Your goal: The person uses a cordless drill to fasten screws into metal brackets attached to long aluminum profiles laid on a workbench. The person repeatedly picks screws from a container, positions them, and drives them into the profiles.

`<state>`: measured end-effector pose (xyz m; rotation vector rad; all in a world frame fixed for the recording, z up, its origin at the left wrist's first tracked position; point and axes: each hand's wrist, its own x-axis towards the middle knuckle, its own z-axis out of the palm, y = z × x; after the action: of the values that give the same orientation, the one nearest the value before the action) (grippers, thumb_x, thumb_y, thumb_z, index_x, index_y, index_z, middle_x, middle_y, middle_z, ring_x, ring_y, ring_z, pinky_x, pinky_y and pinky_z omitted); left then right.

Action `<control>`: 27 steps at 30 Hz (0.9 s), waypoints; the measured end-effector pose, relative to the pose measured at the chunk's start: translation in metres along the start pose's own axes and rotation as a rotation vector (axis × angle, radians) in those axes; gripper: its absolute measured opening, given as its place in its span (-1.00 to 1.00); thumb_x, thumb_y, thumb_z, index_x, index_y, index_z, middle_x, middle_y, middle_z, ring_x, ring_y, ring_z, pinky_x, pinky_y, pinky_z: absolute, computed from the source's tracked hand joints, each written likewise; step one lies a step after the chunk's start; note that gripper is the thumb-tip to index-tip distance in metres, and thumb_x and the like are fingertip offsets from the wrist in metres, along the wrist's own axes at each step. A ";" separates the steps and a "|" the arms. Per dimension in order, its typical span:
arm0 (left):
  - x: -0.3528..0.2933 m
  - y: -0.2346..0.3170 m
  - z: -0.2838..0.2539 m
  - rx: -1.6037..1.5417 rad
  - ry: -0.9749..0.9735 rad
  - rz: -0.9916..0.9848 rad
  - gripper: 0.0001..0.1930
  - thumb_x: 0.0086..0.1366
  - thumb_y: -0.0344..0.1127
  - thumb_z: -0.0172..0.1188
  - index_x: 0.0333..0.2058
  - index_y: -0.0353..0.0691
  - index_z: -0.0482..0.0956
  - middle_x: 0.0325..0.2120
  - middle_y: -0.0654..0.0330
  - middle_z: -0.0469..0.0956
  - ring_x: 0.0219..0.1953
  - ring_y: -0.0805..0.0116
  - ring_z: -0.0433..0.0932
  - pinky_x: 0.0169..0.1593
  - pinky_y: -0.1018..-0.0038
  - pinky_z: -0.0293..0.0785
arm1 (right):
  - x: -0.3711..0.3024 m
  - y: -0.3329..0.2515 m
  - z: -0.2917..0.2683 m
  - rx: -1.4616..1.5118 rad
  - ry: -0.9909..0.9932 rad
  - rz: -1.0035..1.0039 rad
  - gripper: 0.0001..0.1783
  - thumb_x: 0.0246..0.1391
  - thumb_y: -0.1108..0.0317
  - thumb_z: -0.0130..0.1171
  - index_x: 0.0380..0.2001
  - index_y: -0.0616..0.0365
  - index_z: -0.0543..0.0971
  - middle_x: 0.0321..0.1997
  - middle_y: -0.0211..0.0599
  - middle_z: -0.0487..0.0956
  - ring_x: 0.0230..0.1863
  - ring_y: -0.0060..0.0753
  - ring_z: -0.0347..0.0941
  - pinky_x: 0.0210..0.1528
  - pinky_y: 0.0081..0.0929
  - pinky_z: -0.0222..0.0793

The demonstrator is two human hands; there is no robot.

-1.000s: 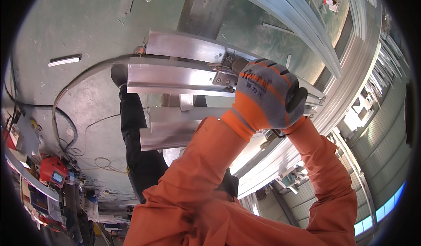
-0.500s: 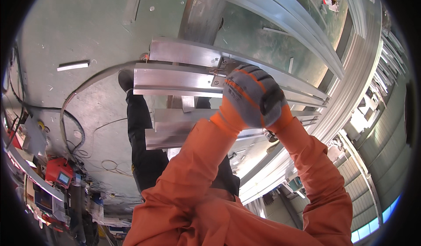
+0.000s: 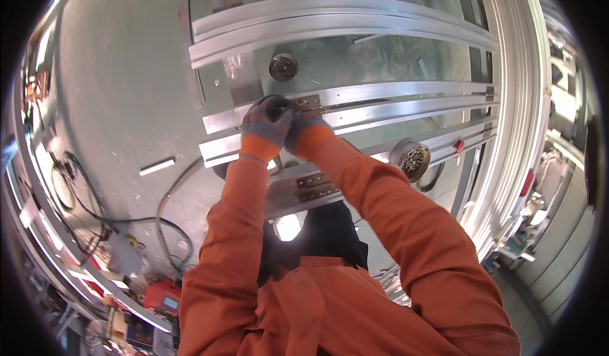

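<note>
My gloved left hand (image 3: 264, 122) is closed over the left part of two parallel aluminium profiles (image 3: 374, 112), its fingers curled. Right beside it, my right hand (image 3: 306, 132) is closed too, the two gloves nearly touching. What either hand grips is hidden beneath the fingers. Just beyond the right hand, a metal plate with screw holes (image 3: 309, 103) lies on the profiles. Nearer my body, similar perforated plates (image 3: 317, 188) sit on another profile, partly covered by my right forearm.
To the right, a round tin of small metal parts (image 3: 415, 161) stands on a profile near a red object (image 3: 459, 146). Farther off are another round container (image 3: 283, 68) and a long aluminium profile (image 3: 342, 21). A dark cable (image 3: 158, 219) and a red machine (image 3: 163, 297) lie at left.
The view has turned and shifted. My hands, earlier bunched together high over the profiles, now sit side by side farther left on them. The tin of small parts has come into view.
</note>
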<state>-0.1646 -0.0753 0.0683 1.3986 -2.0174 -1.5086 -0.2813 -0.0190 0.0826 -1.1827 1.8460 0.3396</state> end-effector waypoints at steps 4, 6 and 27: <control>-0.007 0.012 0.010 0.365 -0.042 -0.294 -0.67 0.24 -0.12 0.18 -0.13 -0.17 0.70 -0.18 -0.02 0.69 -0.05 -0.08 0.62 0.07 0.21 0.50 | -0.007 -0.006 0.023 0.244 -0.059 0.071 -0.55 0.13 0.03 0.15 -0.07 0.12 0.68 0.08 -0.11 0.66 0.16 -0.06 0.56 0.16 -0.22 0.49; -0.006 0.005 0.009 0.388 -0.038 -0.286 -0.62 0.21 -0.05 0.17 -0.12 -0.14 0.72 -0.13 -0.01 0.69 -0.01 -0.06 0.61 0.12 0.21 0.50 | -0.007 -0.010 0.034 0.270 -0.027 0.039 -0.56 0.12 0.06 0.17 -0.05 0.10 0.68 0.10 -0.14 0.65 0.16 -0.09 0.57 0.15 -0.23 0.50; -0.002 0.041 0.017 0.638 -0.070 -0.264 -0.69 0.15 -0.10 0.19 -0.19 0.00 0.77 -0.22 0.11 0.73 -0.14 0.08 0.69 0.06 0.28 0.56 | -0.025 0.011 0.011 0.534 -0.110 -0.051 -0.62 0.13 0.17 0.15 -0.04 0.08 0.67 0.06 -0.12 0.66 0.12 -0.07 0.58 0.11 -0.19 0.52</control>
<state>-0.1971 -0.0634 0.0960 1.9238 -2.5797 -1.0370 -0.2803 0.0084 0.0937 -0.8195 1.6639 -0.1158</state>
